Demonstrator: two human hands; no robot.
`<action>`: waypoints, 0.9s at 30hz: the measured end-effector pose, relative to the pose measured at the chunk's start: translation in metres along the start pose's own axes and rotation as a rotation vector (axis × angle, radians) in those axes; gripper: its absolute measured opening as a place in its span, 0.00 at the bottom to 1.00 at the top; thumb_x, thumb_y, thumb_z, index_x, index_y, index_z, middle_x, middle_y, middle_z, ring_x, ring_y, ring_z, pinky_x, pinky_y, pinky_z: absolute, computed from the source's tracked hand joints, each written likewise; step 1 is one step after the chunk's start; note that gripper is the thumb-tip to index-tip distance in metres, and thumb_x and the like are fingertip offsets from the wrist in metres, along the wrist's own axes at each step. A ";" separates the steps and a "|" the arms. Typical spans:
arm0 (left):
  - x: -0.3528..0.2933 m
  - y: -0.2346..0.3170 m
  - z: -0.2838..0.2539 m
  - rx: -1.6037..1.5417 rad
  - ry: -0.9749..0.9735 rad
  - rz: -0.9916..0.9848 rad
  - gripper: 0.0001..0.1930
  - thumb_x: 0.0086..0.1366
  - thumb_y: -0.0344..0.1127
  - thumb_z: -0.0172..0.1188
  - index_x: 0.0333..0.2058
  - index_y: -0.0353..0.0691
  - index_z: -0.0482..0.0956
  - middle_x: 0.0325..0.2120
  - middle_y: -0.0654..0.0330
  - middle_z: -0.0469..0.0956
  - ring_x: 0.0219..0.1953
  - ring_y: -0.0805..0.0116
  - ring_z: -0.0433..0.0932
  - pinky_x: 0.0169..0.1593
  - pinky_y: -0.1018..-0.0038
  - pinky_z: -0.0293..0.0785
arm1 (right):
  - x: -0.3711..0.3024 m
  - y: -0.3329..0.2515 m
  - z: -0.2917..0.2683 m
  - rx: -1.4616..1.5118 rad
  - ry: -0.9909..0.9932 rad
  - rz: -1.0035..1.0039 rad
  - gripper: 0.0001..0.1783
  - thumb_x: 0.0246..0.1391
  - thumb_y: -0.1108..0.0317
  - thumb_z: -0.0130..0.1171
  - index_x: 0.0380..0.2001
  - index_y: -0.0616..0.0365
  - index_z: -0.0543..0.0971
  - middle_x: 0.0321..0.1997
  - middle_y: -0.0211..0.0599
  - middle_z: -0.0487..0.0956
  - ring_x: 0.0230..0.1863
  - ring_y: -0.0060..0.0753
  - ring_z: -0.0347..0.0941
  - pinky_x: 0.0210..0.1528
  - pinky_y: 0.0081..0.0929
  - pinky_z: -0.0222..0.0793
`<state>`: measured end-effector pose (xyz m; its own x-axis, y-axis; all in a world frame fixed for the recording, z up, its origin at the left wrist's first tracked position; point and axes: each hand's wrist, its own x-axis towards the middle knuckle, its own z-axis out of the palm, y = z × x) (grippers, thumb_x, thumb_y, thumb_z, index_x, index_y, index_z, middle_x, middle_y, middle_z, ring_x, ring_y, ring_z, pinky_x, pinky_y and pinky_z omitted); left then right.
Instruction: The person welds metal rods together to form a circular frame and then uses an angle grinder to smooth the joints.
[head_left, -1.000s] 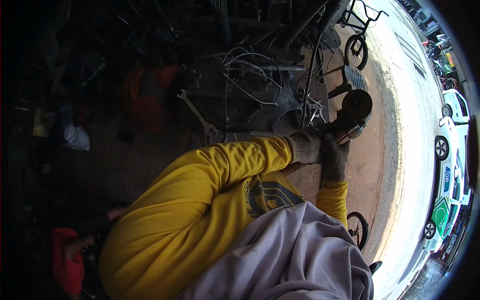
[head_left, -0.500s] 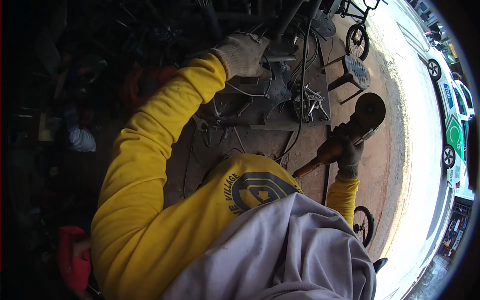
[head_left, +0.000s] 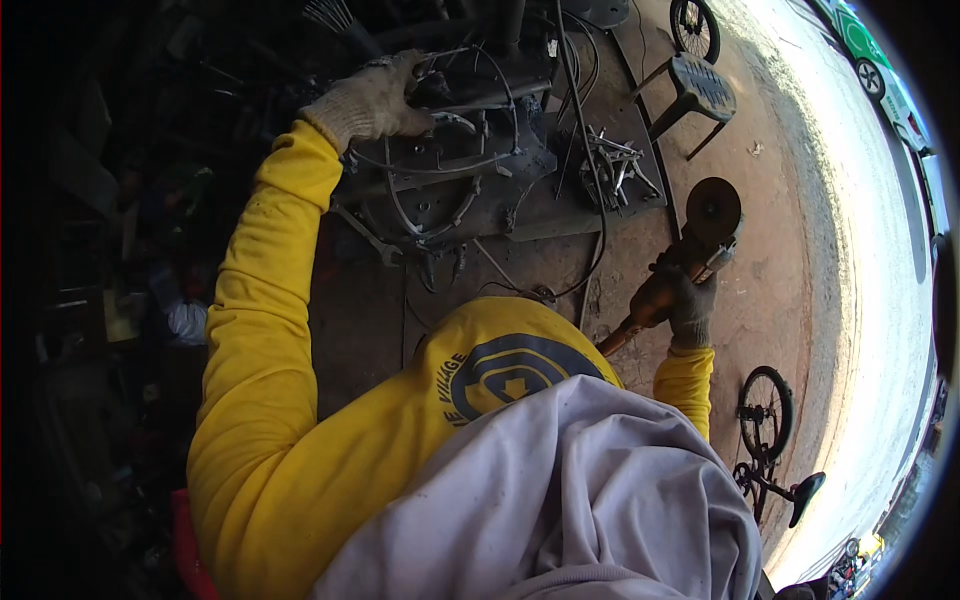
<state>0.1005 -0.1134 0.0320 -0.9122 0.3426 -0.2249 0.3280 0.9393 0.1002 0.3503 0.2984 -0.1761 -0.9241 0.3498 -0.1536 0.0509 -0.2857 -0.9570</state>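
My left hand (head_left: 370, 100), in a pale work glove, is at the left of a dark metal table (head_left: 560, 215). Its thumb and fingers are apart, with a dark gap between them, beside a framework of bent thin metal rods (head_left: 450, 170). The fingertips are close to the rods; whether they touch cannot be made out. Off the table's right side, my gloved right hand (head_left: 690, 305) is closed around the body of an angle grinder (head_left: 655, 300). The grinder's round disc (head_left: 714, 208) points away from me. Whether the disc turns cannot be told.
A pile of small metal pieces (head_left: 622, 168) lies on the table's right part, with a black cable (head_left: 583, 130) hanging across. Beyond stands a plastic stool (head_left: 703, 85). A bicycle (head_left: 766, 410) is at the right. Dark clutter fills the left.
My left hand has moved left, away from the middle of the table, and its fingers have spread. The grinder stays in my right hand. The view has shifted.
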 end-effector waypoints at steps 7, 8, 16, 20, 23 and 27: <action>-0.032 0.008 -0.007 -0.016 0.289 0.326 0.51 0.50 0.40 0.79 0.70 0.42 0.60 0.45 0.56 0.78 0.42 0.66 0.82 0.46 0.70 0.82 | -0.009 -0.005 -0.004 0.020 0.055 0.021 0.25 0.51 0.75 0.65 0.54 0.62 0.72 0.43 0.42 0.81 0.42 0.41 0.82 0.48 0.41 0.83; -0.020 0.009 0.003 0.019 0.323 0.357 0.50 0.49 0.42 0.79 0.69 0.43 0.61 0.46 0.56 0.79 0.42 0.64 0.82 0.46 0.69 0.82 | -0.009 -0.003 -0.003 0.017 0.061 0.025 0.25 0.51 0.75 0.65 0.54 0.62 0.72 0.43 0.42 0.81 0.42 0.41 0.82 0.48 0.41 0.83; 0.069 0.026 0.051 0.125 0.510 0.615 0.51 0.49 0.53 0.78 0.68 0.45 0.62 0.50 0.56 0.79 0.50 0.53 0.80 0.53 0.61 0.79 | -0.019 -0.002 0.028 0.008 0.046 0.015 0.24 0.50 0.75 0.66 0.52 0.63 0.74 0.42 0.41 0.82 0.39 0.39 0.82 0.44 0.37 0.82; 0.086 0.031 0.060 0.145 0.618 0.668 0.53 0.49 0.54 0.78 0.69 0.45 0.60 0.51 0.54 0.79 0.56 0.50 0.76 0.58 0.59 0.76 | -0.030 0.001 0.034 -0.020 0.087 -0.016 0.25 0.49 0.75 0.67 0.52 0.63 0.75 0.42 0.40 0.82 0.39 0.39 0.82 0.44 0.37 0.82; 0.096 0.036 0.066 0.109 0.465 0.578 0.53 0.50 0.56 0.77 0.70 0.44 0.59 0.54 0.53 0.77 0.58 0.50 0.75 0.59 0.59 0.75 | -0.041 0.001 0.039 -0.046 0.122 -0.023 0.25 0.48 0.75 0.68 0.51 0.62 0.75 0.41 0.39 0.82 0.40 0.38 0.82 0.43 0.36 0.81; 0.142 0.007 0.106 0.249 0.809 0.756 0.54 0.52 0.62 0.73 0.70 0.41 0.59 0.58 0.50 0.74 0.59 0.50 0.74 0.57 0.58 0.77 | -0.039 0.017 0.052 -0.199 0.090 -0.052 0.26 0.49 0.75 0.67 0.53 0.61 0.74 0.42 0.38 0.81 0.39 0.38 0.81 0.45 0.38 0.82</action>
<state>-0.0007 -0.0568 -0.1016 -0.3209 0.7961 0.5130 0.8193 0.5051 -0.2712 0.3676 0.2340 -0.1737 -0.8903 0.4405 -0.1157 0.0860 -0.0870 -0.9925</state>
